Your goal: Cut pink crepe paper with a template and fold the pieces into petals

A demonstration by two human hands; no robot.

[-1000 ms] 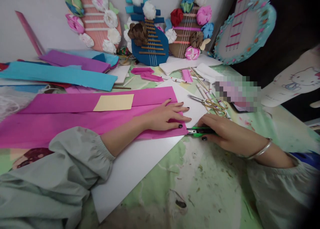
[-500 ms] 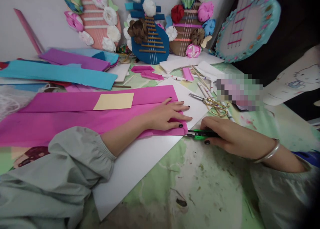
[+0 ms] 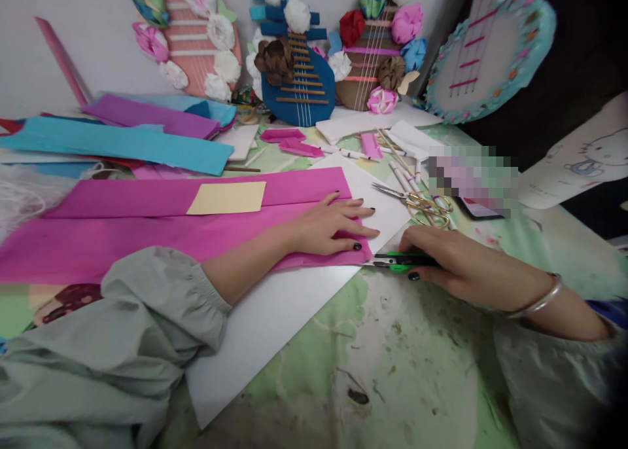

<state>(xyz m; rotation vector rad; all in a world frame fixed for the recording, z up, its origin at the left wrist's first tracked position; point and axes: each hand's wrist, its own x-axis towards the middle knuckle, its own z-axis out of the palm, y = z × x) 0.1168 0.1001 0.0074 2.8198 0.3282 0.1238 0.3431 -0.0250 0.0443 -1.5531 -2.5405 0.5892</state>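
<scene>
My left hand (image 3: 333, 228) lies flat with fingers spread on the right end of a folded pink crepe paper (image 3: 230, 233), pressing it onto a white board (image 3: 275, 318). In my right hand (image 3: 456, 262) is a green and black utility knife (image 3: 400, 261). Its blade points left and meets the paper's lower right corner, just below my left thumb; the very tip is hard to make out. A pale yellow card (image 3: 228, 197) rests on the upper fold of the pink paper.
Gold-handled scissors (image 3: 426, 203) and several markers (image 3: 405, 177) lie beyond my right hand. Folded blue paper (image 3: 118, 144) is stacked at the far left. Decorated paper instruments (image 3: 297, 86) stand along the wall. A white bottle (image 3: 574, 154) stands at the right.
My right hand and the knife have shifted slightly right, relative to the paper. My left hand stays pressed in the same place. The whole view has moved a little.
</scene>
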